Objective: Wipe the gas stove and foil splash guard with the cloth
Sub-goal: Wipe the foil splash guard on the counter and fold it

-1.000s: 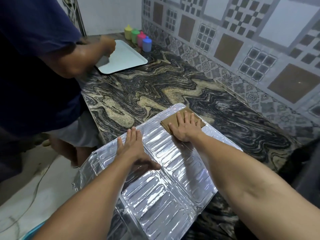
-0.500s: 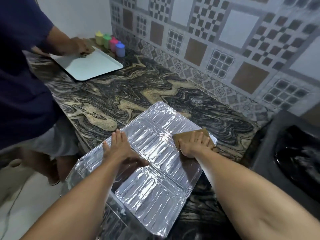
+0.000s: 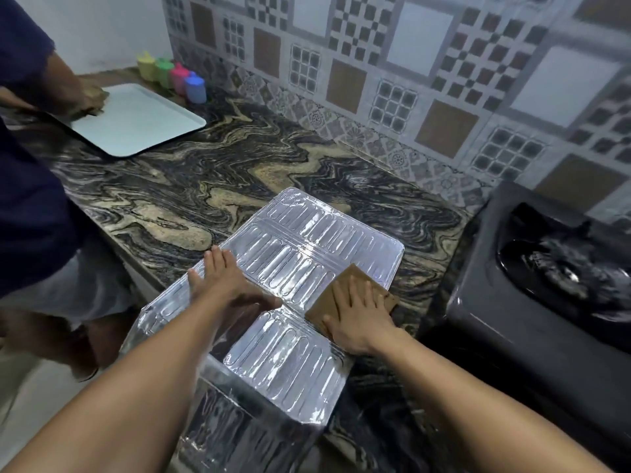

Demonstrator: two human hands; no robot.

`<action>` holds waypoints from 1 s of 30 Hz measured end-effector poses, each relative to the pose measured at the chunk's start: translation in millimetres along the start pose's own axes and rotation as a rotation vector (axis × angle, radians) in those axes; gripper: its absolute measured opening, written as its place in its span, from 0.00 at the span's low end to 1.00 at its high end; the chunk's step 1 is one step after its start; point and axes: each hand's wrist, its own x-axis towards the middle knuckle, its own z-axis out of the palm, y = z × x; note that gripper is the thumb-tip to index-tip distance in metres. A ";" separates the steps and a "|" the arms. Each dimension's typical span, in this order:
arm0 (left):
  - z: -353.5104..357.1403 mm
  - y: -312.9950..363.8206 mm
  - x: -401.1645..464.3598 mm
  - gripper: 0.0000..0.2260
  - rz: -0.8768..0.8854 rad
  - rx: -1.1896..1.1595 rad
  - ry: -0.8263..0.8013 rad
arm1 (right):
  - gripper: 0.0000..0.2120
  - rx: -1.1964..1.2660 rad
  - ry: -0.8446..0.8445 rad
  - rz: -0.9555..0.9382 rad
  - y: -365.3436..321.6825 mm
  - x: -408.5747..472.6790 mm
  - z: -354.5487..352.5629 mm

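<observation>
My left hand (image 3: 227, 288) lies flat on the foil splash guard (image 3: 300, 254) spread on the counter (image 3: 191, 186); my right hand (image 3: 362, 319) presses the brown cloth (image 3: 345, 285) flat at its right edge. Gas stove (image 3: 532, 302) just right; second person's tray (image 3: 136, 119) and coloured bottles (image 3: 172, 76) far left.

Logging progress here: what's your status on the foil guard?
Left hand flat, pinning foil guard. Right hand flat, pressing cloth on guard's right edge. Stove to the right, untouched. Nothing in the way.
</observation>
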 end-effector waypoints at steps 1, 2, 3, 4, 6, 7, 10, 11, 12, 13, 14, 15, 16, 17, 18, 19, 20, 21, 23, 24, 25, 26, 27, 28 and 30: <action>-0.4 -0.8 -0.5 0.75 0.010 0.007 -0.003 | 0.34 -0.007 0.011 -0.009 0.4 -3.3 3.9; -0.9 -1.6 -1.4 0.75 0.018 0.010 -0.004 | 0.34 -0.008 0.020 -0.015 0.3 -4.6 6.9; -0.6 -1.5 -2.3 0.75 0.025 0.010 -0.002 | 0.34 -0.010 0.028 -0.020 0.3 -3.9 8.2; 0.4 -2.1 -2.6 0.75 0.031 0.006 0.005 | 0.34 -0.017 0.036 -0.028 -1.4 -1.6 7.7; 1.3 -1.8 -2.8 0.75 0.040 0.011 0.012 | 0.35 -0.041 0.061 -0.062 -8.5 9.0 3.5; 1.0 -1.5 -2.5 0.74 0.044 0.024 0.007 | 0.35 -0.046 0.074 -0.085 -13.4 15.9 0.2; -7.5 -5.2 -0.4 0.74 0.064 0.083 -0.025 | 0.35 -0.044 0.089 -0.143 -34.0 43.2 -13.9; -11.2 -8.0 -0.2 0.72 0.079 0.101 -0.043 | 0.35 -0.051 0.092 -0.158 -41.5 52.8 -18.9; -14.2 -12.2 0.4 0.70 0.097 0.114 -0.053 | 0.36 -0.058 0.095 -0.174 -50.3 63.3 -24.1; -16.0 -16.0 -0.8 0.69 0.113 0.116 -0.054 | 0.36 -0.061 0.093 -0.190 -59.6 72.8 -29.2; -15.8 -18.1 -2.4 0.68 0.125 0.109 -0.043 | 0.36 -0.062 0.090 -0.203 -68.0 80.7 -33.8; -15.1 -20.3 -4.5 0.68 0.127 0.091 -0.023 | 0.35 -0.069 0.089 -0.218 -77.7 88.6 -37.9; -13.6 -21.7 -5.6 0.68 0.119 0.066 -0.005 | 0.35 -0.079 0.090 -0.233 -86.5 95.6 -41.6; -11.8 -22.4 -6.3 0.69 0.108 0.042 0.006 | 0.35 -0.091 0.094 -0.248 -94.2 101.5 -44.9; -11.0 -22.9 -6.5 0.70 0.098 0.020 0.009 | 0.35 -0.105 0.101 -0.263 -101.0 107.1 -48.0; -10.2 -23.8 -5.6 0.71 0.091 0.000 0.007 | 0.35 -0.119 0.110 -0.277 -106.4 112.1 -50.9; -10.6 -25.4 -4.9 0.72 0.087 -0.022 0.010 | 0.35 -0.133 0.119 -0.293 -112.2 117.4 -53.7; -10.6 -27.2 -4.4 0.72 0.084 -0.040 0.012 | 0.34 -0.144 0.127 -0.308 -117.2 122.3 -55.6; -10.5 -29.8 -4.0 0.72 0.083 -0.058 0.012 | 0.34 -0.152 0.143 -0.332 -124.9 129.3 -57.1; -10.1 -30.7 -3.6 0.72 0.082 -0.063 0.012 | 0.33 -0.156 0.153 -0.339 -127.8 131.7 -57.1; -9.7 -31.0 -3.2 0.72 0.081 -0.072 0.015 | 0.33 -0.162 0.161 -0.338 -129.8 133.5 -56.8; -9.4 -30.8 -2.9 0.72 0.078 -0.085 0.021 | 0.33 -0.167 0.166 -0.332 -131.4 135.1 -56.2; -8.7 -30.7 -2.7 0.72 0.073 -0.101 0.030 | 0.33 -0.165 0.168 -0.323 -133.0 135.9 -55.6; -8.3 -30.4 -2.7 0.73 0.067 -0.117 0.042 | 0.33 -0.158 0.169 -0.312 -134.6 137.0 -55.6; -7.9 -30.9 -2.5 0.74 0.052 -0.141 0.052 | 0.33 -0.138 0.157 -0.287 -137.7 137.9 -57.9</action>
